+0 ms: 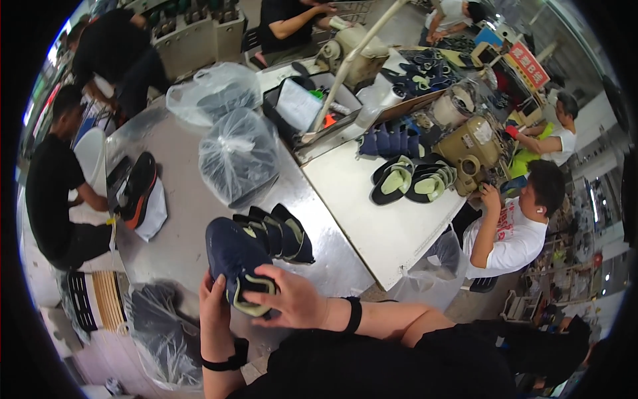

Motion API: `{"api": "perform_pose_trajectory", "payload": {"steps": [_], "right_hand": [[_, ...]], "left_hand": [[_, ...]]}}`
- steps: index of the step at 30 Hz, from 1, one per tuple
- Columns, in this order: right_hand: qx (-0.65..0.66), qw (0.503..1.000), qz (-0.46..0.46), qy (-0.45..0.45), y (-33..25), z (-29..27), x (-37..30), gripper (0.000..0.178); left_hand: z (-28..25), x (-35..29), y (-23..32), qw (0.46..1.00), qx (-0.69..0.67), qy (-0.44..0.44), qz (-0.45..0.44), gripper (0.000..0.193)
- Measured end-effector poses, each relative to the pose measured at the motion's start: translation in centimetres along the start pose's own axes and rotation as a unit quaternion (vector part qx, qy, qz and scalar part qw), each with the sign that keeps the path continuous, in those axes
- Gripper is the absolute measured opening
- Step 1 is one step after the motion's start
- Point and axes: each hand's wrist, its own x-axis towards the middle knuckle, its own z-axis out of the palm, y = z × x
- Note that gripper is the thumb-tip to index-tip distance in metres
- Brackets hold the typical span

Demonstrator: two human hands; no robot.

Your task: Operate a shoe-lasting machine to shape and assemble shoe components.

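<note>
A navy shoe upper (pixel 229 246) with a pale green collar lining is held over the metal table, its toe pointing away from me. My left hand (pixel 214 307) grips its left side near the heel. My right hand (pixel 292 296) is at the collar opening, with fingers bent over the pale green edge; some fingertips are hidden inside. Just beyond, a row of nested dark shoe uppers (pixel 286 236) lies on the metal table (pixel 179 256), partly behind the held one.
Clear plastic bags (pixel 239 156) with dark contents sit at the table's far side. An orange-and-black shoe piece (pixel 138 189) lies left. On the adjoining white table (pixel 352 206) are more uppers (pixel 395 179) and a sewing machine (pixel 472 143). A seated co-worker (pixel 518 226) is at right, another (pixel 56 193) left.
</note>
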Motion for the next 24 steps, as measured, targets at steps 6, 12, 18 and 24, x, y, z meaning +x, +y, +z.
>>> {"api": "perform_pose_trajectory", "payload": {"steps": [6, 12, 18, 24], "right_hand": [[0.253, 0.929, 0.258, 0.074, 2.3, -5.5, -0.8, 0.09], [0.449, 0.806, 0.384, -0.047, 6.4, -7.8, -2.0, 0.089], [0.6, 0.662, 0.448, 0.033, 13.3, -8.2, -3.1, 0.072], [0.171, 0.898, 0.404, 0.026, 24.7, -6.2, -8.6, 0.067]], "left_hand": [[3.5, 0.5, 1.7, 0.992, -0.013, -0.125, 0.017, 0.088], [9.4, 0.8, 1.1, 0.97, 0.104, -0.204, -0.076, 0.081], [12.1, 3.8, -1.3, 0.981, 0.077, -0.137, -0.11, 0.063], [12.4, 15.1, 4.0, 0.997, 0.012, 0.07, 0.043, 0.037]]}}
